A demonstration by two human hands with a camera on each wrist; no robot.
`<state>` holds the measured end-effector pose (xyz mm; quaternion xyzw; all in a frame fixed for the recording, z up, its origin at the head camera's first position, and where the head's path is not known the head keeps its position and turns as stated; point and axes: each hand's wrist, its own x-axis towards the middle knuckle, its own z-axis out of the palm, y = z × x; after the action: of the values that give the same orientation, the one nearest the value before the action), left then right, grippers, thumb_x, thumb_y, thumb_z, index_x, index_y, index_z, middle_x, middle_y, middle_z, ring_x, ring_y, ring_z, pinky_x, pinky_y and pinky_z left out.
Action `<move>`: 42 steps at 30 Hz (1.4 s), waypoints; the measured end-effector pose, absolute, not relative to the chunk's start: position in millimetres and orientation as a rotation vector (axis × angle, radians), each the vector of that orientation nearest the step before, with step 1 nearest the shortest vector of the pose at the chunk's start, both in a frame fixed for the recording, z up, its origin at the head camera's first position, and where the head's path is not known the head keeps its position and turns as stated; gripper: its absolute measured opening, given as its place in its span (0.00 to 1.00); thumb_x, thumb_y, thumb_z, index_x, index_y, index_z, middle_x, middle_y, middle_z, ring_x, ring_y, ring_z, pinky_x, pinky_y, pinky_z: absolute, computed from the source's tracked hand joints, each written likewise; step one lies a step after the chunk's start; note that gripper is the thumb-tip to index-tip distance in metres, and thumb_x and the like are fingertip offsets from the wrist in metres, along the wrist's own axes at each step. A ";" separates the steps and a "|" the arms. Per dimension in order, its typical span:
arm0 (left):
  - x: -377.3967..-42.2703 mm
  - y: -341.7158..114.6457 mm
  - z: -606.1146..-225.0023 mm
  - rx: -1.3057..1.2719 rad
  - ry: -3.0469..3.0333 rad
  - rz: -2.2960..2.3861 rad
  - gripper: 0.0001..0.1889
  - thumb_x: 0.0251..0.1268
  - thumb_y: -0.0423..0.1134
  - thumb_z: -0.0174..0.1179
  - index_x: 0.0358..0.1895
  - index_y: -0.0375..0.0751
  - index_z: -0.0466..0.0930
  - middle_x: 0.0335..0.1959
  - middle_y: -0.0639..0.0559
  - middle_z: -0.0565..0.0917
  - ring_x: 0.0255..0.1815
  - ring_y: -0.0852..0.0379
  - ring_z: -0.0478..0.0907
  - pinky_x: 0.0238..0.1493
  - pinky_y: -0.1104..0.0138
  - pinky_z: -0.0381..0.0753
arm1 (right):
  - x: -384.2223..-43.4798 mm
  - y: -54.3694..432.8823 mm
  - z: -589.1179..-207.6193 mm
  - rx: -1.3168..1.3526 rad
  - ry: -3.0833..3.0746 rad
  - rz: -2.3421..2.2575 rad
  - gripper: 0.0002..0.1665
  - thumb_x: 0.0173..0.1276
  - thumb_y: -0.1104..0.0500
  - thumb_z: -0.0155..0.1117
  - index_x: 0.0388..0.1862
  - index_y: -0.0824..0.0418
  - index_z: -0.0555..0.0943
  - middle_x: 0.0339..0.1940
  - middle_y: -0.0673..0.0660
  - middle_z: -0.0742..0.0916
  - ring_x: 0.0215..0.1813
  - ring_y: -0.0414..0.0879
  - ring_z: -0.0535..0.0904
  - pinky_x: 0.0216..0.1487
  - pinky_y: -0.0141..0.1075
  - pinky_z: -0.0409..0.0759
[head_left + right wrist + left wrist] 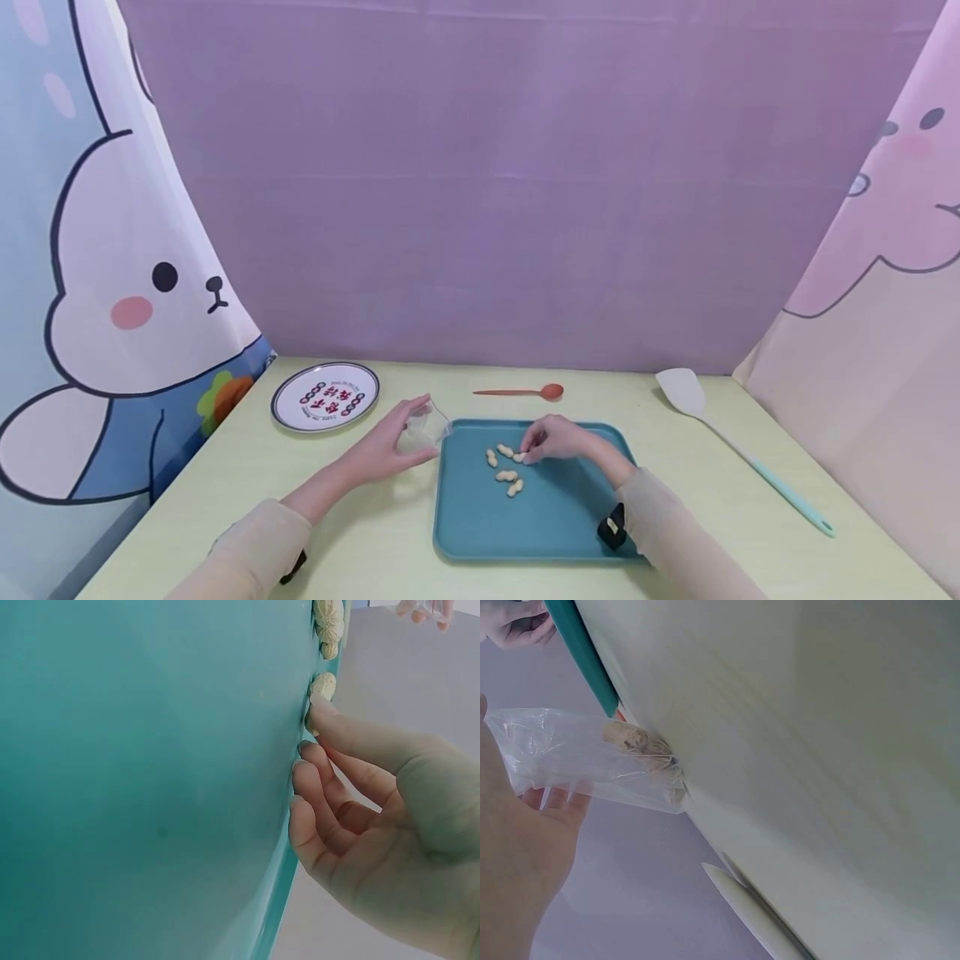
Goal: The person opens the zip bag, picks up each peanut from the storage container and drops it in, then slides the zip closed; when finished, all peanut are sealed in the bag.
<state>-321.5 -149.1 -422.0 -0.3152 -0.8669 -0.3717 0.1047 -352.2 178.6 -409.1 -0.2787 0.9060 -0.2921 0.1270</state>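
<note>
Your right hand [558, 438] reaches over the blue-green tray [480, 529], thumb and fingertips together on a peanut [324, 686], which lies in the tray's far half, left of its middle. Four other peanuts [506, 476] rest on the tray just beside it, toward the tray's left side and nearer its front edge. Your left hand [386, 446], to the left of the tray, has thumb and fingers closed around a clear plastic container [425, 427], held close to the tray's left edge; brownish, peanut-like pieces [634, 740] show through its wall in the left wrist view. Farther left of the tray lies a white plate [326, 398] with red lettering and a dark rim. Beyond the tray's far edge lies a red spoon [552, 391]; to the tray's right, a spatula [684, 392] with a pale blade and turquoise handle slants toward you. Beneath the tray is a pale yellow table [375, 550]; behind it hangs a purple backdrop [487, 183].
</note>
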 end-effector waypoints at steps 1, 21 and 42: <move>-321.5 -149.2 -421.8 -0.930 -2.555 -1.099 0.44 0.55 0.54 0.65 0.71 0.38 0.55 0.62 0.44 0.72 0.65 0.47 0.68 0.63 0.53 0.72 | -352.3 179.1 -408.9 -0.810 2.639 -0.855 0.05 0.61 0.60 0.67 0.34 0.60 0.84 0.32 0.49 0.85 0.34 0.40 0.76 0.35 0.34 0.76; -318.9 -149.4 -421.8 -0.909 -2.578 -1.089 0.44 0.56 0.56 0.64 0.71 0.37 0.55 0.62 0.45 0.72 0.65 0.47 0.68 0.62 0.53 0.72 | -357.2 173.1 -397.9 -0.929 2.773 -1.086 0.07 0.62 0.56 0.66 0.37 0.57 0.84 0.32 0.49 0.86 0.34 0.40 0.80 0.35 0.30 0.80; -320.7 -149.0 -418.4 -0.905 -2.571 -1.093 0.45 0.55 0.56 0.64 0.71 0.38 0.55 0.63 0.44 0.70 0.64 0.48 0.69 0.60 0.53 0.74 | -329.5 92.2 -361.2 -1.205 2.732 -1.317 0.13 0.63 0.60 0.65 0.43 0.67 0.83 0.35 0.58 0.87 0.35 0.48 0.83 0.39 0.34 0.83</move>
<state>-320.7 -149.0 -418.4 -0.3066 -0.8709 -0.3702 0.1025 -329.5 92.2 -361.2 -0.3685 0.8356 -0.4028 -0.0610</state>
